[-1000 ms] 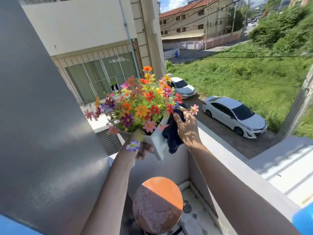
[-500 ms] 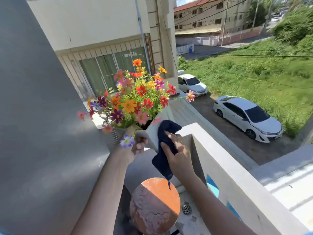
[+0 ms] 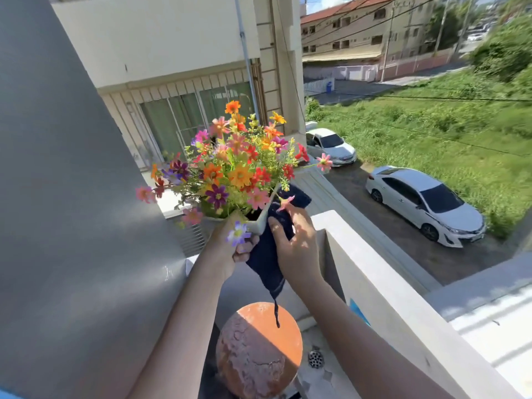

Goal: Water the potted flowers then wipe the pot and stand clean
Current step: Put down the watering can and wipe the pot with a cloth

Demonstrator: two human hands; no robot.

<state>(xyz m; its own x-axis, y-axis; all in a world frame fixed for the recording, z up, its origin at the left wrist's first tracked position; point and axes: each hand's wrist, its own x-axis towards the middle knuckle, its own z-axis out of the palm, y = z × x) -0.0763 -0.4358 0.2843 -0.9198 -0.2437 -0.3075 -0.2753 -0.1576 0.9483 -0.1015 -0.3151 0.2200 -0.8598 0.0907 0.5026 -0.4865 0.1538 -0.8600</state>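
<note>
Cloth (image 3: 266, 263) limp against seemingly angular pot (image 3: 261, 223).

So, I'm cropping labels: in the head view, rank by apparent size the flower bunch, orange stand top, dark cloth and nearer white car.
1. flower bunch
2. nearer white car and orange stand top: look alike, unranked; car farther off
3. dark cloth

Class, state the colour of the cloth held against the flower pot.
The cloth is dark navy blue; the head view shows it best.

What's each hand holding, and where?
Left hand grips the white pot around its lower part; right hand holds the dark cloth at its middle, against the pot.
</note>
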